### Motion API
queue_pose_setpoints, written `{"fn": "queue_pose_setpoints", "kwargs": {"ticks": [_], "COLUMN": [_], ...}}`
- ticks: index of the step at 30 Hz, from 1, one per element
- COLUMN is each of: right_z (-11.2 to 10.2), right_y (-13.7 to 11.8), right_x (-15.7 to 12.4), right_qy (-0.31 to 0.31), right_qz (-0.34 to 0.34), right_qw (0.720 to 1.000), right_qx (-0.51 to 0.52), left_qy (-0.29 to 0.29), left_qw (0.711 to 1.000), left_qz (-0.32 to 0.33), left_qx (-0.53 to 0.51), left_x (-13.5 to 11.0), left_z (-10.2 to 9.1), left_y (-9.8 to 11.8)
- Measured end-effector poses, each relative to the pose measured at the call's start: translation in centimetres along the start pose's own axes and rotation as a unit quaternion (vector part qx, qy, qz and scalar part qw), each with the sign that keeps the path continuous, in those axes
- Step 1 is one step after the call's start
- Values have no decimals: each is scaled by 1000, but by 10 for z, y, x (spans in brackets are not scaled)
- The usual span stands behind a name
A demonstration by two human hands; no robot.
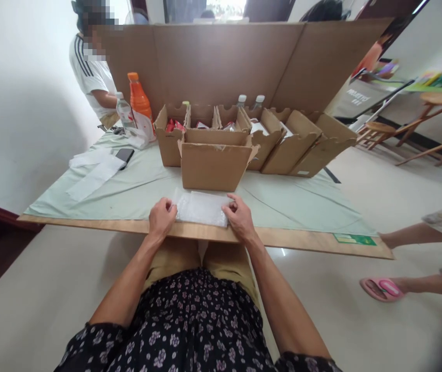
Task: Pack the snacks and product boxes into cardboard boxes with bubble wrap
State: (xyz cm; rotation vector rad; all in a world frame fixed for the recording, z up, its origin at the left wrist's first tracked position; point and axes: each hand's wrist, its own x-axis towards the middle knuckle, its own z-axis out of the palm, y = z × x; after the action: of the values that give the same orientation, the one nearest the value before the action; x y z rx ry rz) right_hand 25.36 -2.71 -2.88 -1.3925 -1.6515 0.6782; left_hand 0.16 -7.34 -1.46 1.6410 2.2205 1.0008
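Observation:
A clear bubble-wrap bag [202,208] lies flat near the front edge of the table [302,240], which is covered with a pale green cloth. My left hand [162,217] grips the bag's left end with curled fingers. My right hand [238,218] pinches its right end. Just behind the bag stands an open cardboard box [213,166].
A row of open cardboard bins [290,142] with small items stands behind the box, backed by a tall cardboard screen [221,62]. An orange bottle [139,98], a phone [124,155] and white sheets [94,175] lie at the left. One person stands at far left; another's legs show at right.

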Motion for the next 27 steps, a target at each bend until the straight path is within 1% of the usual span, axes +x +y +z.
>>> {"fn": "queue_pose_setpoints", "kwargs": {"ticks": [2, 3, 5, 6, 8, 10, 11, 12, 13, 14, 15, 17, 18, 19, 20, 21, 23, 24, 26, 27], "right_z": [-13, -22, -43, -55, -78, -97, -105, -110, -115, -118, -120, -124, -125, -125, -125, -123, -117, -113, -104, -101], "right_y": [-17, -29, -55, -69, -94, -110, -114, -116, -115, -112, -108, -99, -95, -92, -89, -86, -82, -80, -77, -77], "right_x": [-7, -9, -3, 6, 37, 83, 109, 134, 158, 179, 196, 220, 227, 232, 235, 238, 244, 247, 256, 260], "right_qy": [4, 11, 45, 74, 136, 170, 173, 167, 153, 129, 91, -21, -85, -142, -186, -215, -245, -253, -264, -262], "right_qz": [-19, -35, -85, -116, -174, -218, -236, -248, -254, -251, -241, -209, -193, -179, -172, -173, -187, -196, -205, -204], "right_qw": [1000, 999, 995, 990, 975, 960, 955, 952, 953, 957, 965, 977, 975, 965, 950, 933, 904, 894, 885, 887], "right_qx": [15, 22, 32, 34, 37, 50, 59, 65, 67, 61, 44, -26, -76, -130, -182, -231, -297, -314, -324, -320], "left_qy": [0, 10, 55, 85, 151, 210, 222, 218, 196, 157, 111, 15, -27, -60, -86, -107, -152, -180, -239, -262], "left_qw": [999, 998, 988, 978, 954, 930, 923, 923, 930, 942, 956, 974, 975, 972, 966, 959, 945, 937, 921, 914], "left_qz": [19, 32, 79, 110, 177, 233, 252, 263, 268, 267, 259, 228, 214, 205, 205, 212, 232, 241, 252, 254], "left_qx": [-40, -61, -123, -152, -187, -193, -188, -177, -156, -126, -87, 10, 58, 99, 130, 152, 175, 178, 177, 176], "left_x": [-9, -13, -11, -5, 22, 63, 87, 110, 131, 150, 166, 186, 193, 198, 202, 206, 216, 222, 234, 239], "left_z": [-17, -28, -49, -59, -74, -80, -80, -77, -72, -67, -61, -50, -46, -44, -43, -43, -45, -46, -47, -47], "left_y": [9, 16, 34, 45, 71, 97, 107, 115, 121, 125, 128, 129, 128, 128, 128, 129, 133, 135, 140, 142]}}
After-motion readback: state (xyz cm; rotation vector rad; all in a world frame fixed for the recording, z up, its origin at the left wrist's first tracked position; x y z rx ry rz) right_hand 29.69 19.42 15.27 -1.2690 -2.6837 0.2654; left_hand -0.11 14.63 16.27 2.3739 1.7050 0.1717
